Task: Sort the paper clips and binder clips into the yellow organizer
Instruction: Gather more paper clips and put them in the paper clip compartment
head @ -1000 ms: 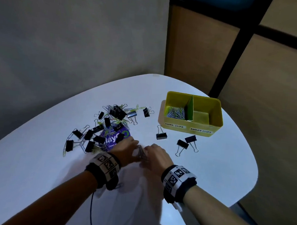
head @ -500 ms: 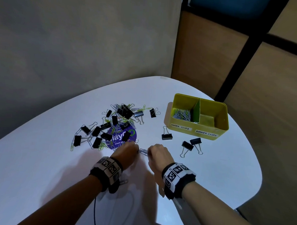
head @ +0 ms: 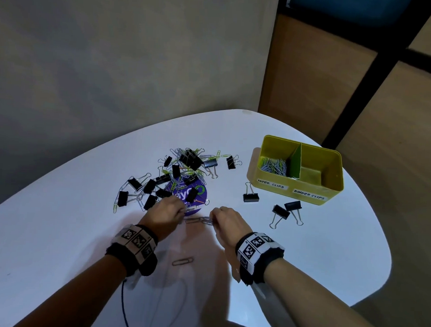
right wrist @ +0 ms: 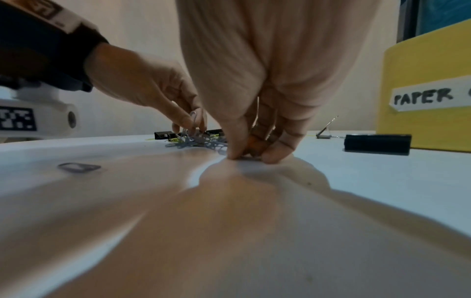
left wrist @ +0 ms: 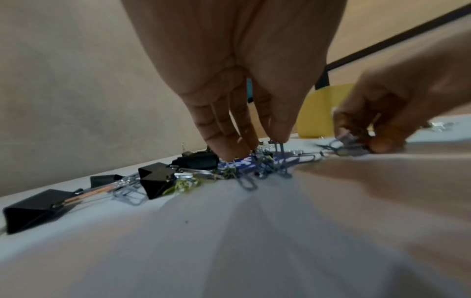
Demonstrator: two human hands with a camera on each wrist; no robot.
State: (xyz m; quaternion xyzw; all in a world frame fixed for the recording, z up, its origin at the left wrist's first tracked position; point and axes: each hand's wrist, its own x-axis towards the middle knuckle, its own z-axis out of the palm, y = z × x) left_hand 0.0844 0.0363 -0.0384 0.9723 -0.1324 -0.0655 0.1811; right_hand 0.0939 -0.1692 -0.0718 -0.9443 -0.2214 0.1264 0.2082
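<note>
The yellow organizer (head: 331, 193) stands at the right of the white table; silver paper clips (head: 275, 166) fill its left compartment, and the right one looks bare. A mixed pile of black binder clips (head: 190, 159) and paper clips lies left of it. My left hand (head: 182, 211) pinches tangled paper clips (left wrist: 277, 149) at the pile's near edge. My right hand (head: 212, 218) pinches the other end of a linked string of paper clips (head: 198, 220), fingertips (right wrist: 234, 153) down on the table. What the right fingers enclose is partly hidden.
A purple round lid (head: 197, 207) lies under the pile. Three binder clips (head: 251, 197) (head: 280, 212) (head: 293, 206) lie in front of the organizer. One loose paper clip (head: 182, 261) rests between my wrists. The table's rounded edge runs close on the right.
My hands have drawn apart, stretching a linked string of paper clips between them. A single paper clip now lies on the table between my wrists.
</note>
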